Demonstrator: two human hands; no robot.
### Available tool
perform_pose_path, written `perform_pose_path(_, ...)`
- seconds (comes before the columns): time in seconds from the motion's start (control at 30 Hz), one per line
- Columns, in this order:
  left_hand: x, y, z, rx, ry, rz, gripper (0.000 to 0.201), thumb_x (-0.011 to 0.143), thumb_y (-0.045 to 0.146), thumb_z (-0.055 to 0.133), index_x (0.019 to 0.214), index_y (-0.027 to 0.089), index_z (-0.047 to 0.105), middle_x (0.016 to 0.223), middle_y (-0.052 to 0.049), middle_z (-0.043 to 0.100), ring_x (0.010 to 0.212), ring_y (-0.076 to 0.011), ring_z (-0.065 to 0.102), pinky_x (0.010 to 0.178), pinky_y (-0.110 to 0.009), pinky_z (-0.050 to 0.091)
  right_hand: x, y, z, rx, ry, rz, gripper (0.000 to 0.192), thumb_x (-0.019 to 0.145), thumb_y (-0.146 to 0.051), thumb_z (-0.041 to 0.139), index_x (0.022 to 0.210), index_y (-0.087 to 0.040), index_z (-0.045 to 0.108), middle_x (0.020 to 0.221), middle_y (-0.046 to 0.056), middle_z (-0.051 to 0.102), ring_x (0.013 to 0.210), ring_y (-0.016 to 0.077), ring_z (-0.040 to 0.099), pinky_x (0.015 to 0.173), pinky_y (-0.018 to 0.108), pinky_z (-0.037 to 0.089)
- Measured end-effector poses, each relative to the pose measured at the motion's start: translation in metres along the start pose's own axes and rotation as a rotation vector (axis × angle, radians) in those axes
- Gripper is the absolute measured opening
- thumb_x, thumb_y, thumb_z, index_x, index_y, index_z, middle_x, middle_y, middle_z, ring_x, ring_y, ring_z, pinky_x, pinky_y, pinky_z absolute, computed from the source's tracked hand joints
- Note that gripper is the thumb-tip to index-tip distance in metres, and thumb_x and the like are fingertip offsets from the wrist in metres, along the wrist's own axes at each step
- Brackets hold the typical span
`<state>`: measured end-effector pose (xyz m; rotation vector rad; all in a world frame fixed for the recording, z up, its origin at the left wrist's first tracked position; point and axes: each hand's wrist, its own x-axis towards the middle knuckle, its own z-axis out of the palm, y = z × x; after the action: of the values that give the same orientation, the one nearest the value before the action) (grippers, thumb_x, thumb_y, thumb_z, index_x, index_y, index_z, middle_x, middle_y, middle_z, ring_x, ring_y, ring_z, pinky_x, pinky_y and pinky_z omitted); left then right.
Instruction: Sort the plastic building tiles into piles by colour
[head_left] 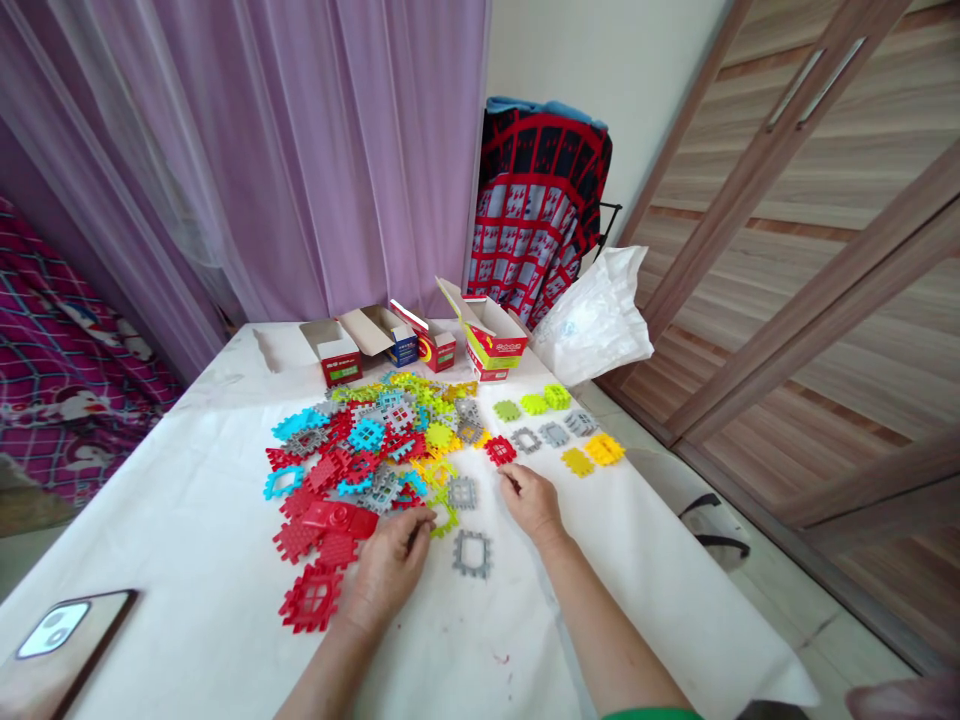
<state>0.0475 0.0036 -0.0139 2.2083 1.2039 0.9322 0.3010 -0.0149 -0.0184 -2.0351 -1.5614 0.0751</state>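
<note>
My left hand (394, 560) is closed, its fingertips at the edge of a lime-green square frame piece (453, 522) at the front of the pile. Further right, my right hand (531, 500) is closed too, thumb and finger pinched at the near edge of a red window piece (500, 449). Between the hands lie a grey open frame piece (472, 554) and a grey lattice piece (462, 492). Left of my left hand sit a red window piece (311, 598) and a long red piece (341, 517). A mixed heap of interlocking plastic pieces (367, 434) spreads beyond.
Small groups of green pieces (534, 403), grey pieces (554, 434) and yellow pieces (604, 449) lie at the right. Open cardboard boxes (343, 367) line the far edge, beside a white plastic bag (596, 320). A phone (64, 650) rests at the near left of the table (187, 560).
</note>
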Motion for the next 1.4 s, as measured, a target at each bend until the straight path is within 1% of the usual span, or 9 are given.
perform_pose_path(0.2,-0.004,0.014,0.001,0.160,-0.076,0.176,0.025,0.089,0.021,0.044,0.095,0.024,0.068,0.082,-0.005,0.073,0.078,-0.0190,0.068,0.070,-0.029,0.053,-0.001,-0.001,-0.001,0.038,-0.010,0.035,0.028,0.084,-0.025,0.045,0.093,-0.029,0.071,0.099,-0.001,0.074,0.090,0.0162,0.068,0.083,0.025,0.050)
perform_pose_path(0.57,-0.008,0.019,0.002,0.263,-0.109,0.203,0.022,0.091,0.019,0.043,0.098,0.022,0.064,0.084,-0.004,0.071,0.078,-0.0192,0.067,0.070,-0.031,0.053,-0.003,0.014,0.009,0.166,0.120,-0.102,0.025,0.081,-0.027,0.047,0.089,-0.026,0.071,0.088,0.002,0.074,0.077,0.0174,0.068,0.073,0.026,0.052)
perform_pose_path(0.73,-0.009,0.021,0.005,0.261,-0.089,0.212,0.022,0.090,0.018,0.044,0.098,0.023,0.063,0.085,-0.003,0.072,0.078,-0.0184,0.067,0.070,-0.029,0.052,-0.007,-0.001,-0.002,0.205,0.068,-0.317,0.026,0.082,-0.030,0.054,0.103,-0.021,0.068,0.105,0.007,0.070,0.092,0.0199,0.064,0.087,0.032,0.050)
perform_pose_path(0.83,-0.009,0.021,0.006,0.255,-0.088,0.198,0.022,0.090,0.018,0.044,0.098,0.023,0.063,0.085,-0.003,0.072,0.078,-0.0180,0.067,0.071,-0.029,0.052,-0.009,-0.013,-0.006,0.151,-0.052,-0.466,0.038,0.079,-0.033,0.062,0.115,-0.021,0.064,0.122,0.009,0.064,0.115,0.0254,0.054,0.100,0.041,0.041)
perform_pose_path(0.93,-0.010,0.020,0.007,0.250,-0.080,0.189,0.022,0.090,0.018,0.044,0.099,0.022,0.064,0.084,-0.003,0.072,0.078,-0.0180,0.066,0.071,-0.029,0.052,-0.009,-0.020,-0.004,0.111,-0.163,-0.498,0.038,0.081,-0.030,0.062,0.118,-0.023,0.062,0.122,0.008,0.065,0.117,0.0252,0.052,0.098,0.041,0.039)
perform_pose_path(1.03,-0.011,0.020,0.008,0.252,-0.061,0.196,0.022,0.090,0.018,0.044,0.098,0.022,0.064,0.084,-0.003,0.072,0.078,-0.0179,0.067,0.071,-0.029,0.053,-0.008,-0.019,0.001,0.144,-0.142,-0.448,0.024,0.086,-0.026,0.053,0.105,-0.023,0.067,0.102,0.007,0.071,0.101,0.0214,0.059,0.089,0.035,0.042)
perform_pose_path(1.17,-0.012,0.021,0.008,0.260,-0.042,0.218,0.022,0.091,0.019,0.043,0.097,0.022,0.064,0.085,-0.003,0.073,0.079,-0.0174,0.067,0.071,-0.028,0.053,-0.004,-0.013,0.006,0.209,-0.093,-0.202,0.024,0.087,-0.036,0.049,0.085,-0.021,0.067,0.075,0.004,0.069,0.072,0.0171,0.061,0.068,0.026,0.044)
perform_pose_path(1.3,-0.014,0.022,0.008,0.298,-0.009,0.221,0.022,0.091,0.020,0.043,0.097,0.022,0.064,0.088,-0.003,0.074,0.081,-0.0171,0.069,0.075,-0.028,0.054,-0.003,-0.009,0.003,0.346,-0.146,-0.054,0.032,0.080,-0.038,0.055,0.107,-0.023,0.064,0.065,-0.003,0.065,0.062,0.0153,0.060,0.061,0.023,0.044)
perform_pose_path(1.4,-0.014,0.023,0.007,0.339,-0.007,0.219,0.023,0.090,0.019,0.043,0.097,0.022,0.065,0.088,-0.004,0.074,0.082,-0.0176,0.069,0.075,-0.029,0.054,-0.002,-0.003,-0.002,0.308,-0.091,-0.057,0.037,0.079,-0.034,0.055,0.114,-0.022,0.064,0.080,0.001,0.069,0.071,0.0171,0.062,0.068,0.026,0.047)
